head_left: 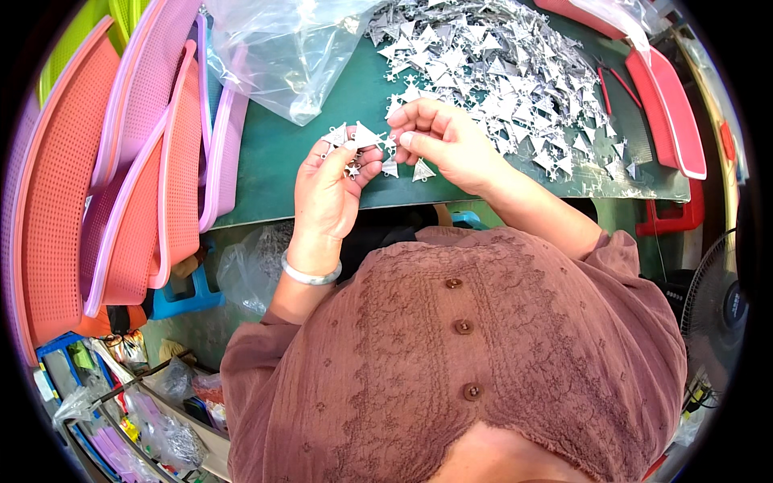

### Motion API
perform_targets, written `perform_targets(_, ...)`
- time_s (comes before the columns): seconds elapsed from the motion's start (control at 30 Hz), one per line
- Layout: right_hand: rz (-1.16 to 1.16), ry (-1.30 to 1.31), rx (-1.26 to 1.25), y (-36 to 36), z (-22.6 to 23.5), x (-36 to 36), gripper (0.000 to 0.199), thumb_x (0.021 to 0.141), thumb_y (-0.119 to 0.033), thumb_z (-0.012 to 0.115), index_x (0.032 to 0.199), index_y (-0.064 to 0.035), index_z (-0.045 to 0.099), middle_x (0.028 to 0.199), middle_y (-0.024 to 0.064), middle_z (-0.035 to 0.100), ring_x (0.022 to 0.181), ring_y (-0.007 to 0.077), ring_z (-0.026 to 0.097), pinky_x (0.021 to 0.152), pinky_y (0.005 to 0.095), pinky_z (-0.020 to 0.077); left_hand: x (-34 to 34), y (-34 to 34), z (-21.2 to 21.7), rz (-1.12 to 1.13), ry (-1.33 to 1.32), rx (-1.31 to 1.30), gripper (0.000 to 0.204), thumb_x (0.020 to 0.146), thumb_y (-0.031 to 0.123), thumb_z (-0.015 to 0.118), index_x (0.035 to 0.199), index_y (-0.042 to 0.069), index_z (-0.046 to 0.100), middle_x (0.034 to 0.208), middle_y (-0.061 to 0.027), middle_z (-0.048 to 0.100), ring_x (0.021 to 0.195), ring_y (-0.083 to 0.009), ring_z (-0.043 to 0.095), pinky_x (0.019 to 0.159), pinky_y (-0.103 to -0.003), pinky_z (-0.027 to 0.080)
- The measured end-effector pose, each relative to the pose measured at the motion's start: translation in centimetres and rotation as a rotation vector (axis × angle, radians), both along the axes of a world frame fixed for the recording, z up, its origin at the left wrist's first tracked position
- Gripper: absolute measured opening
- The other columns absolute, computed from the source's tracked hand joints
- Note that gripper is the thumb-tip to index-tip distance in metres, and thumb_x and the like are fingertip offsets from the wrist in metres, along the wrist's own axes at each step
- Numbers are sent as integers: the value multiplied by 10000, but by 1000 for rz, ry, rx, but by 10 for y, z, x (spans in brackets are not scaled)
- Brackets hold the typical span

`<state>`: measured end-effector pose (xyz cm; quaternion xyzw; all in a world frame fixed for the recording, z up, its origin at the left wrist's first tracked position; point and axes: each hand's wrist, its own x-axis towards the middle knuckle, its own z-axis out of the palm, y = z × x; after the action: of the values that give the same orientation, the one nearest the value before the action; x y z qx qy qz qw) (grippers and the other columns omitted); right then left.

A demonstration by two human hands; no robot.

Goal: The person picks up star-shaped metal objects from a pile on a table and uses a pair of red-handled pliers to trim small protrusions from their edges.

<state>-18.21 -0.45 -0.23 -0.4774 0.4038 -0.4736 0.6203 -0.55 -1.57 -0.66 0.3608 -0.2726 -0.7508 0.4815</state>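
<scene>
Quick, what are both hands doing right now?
Left hand: closed, holding a bunch of small silver triangular metal charms.
Right hand: fingers pinched at those charms; whether it grips one cannot be told.

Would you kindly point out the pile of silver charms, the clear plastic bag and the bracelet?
pile of silver charms (499, 72), head view, middle of the heap.
clear plastic bag (282, 56), head view, its crumpled middle.
bracelet (310, 275), head view, band on the left wrist.

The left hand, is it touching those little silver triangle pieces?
Touching. The head view shows the left hand gripping a bunch of silver triangle pieces between thumb and fingers, with no gap; the right hand pinches at them too.
</scene>
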Motion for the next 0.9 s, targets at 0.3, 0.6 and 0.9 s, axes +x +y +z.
perform_targets(0.3, 28, -4, 23, 1, -1, 0, 184, 814, -61, 538, 984, 10, 532, 786, 38, 575, 687, 95, 554, 640, 227, 459, -3, 1, 3, -17, -48, -22, 158, 828, 60, 507, 969, -7, 532, 852, -87, 587, 724, -161, 598, 641, -263, 516)
perform_targets(0.6, 32, -25, 44, 5, 2, 1, 178, 802, -49, 546, 970, 8, 536, 788, 42, 581, 696, 94, 570, 638, 220, 462, -3, 0, 0, -31, -50, -49, 183, 832, 56, 513, 1011, 19, 520, 864, -70, 576, 745, -152, 575, 648, -263, 481)
perform_targets(0.9, 72, 12, 28, 7, 6, 1, 186, 795, -42, 538, 973, -2, 574, 815, 32, 599, 681, 76, 560, 624, 199, 452, -2, 1, -2, -44, -35, -79, 174, 826, 47, 521, 999, 27, 526, 857, -56, 572, 750, -148, 558, 663, -266, 457)
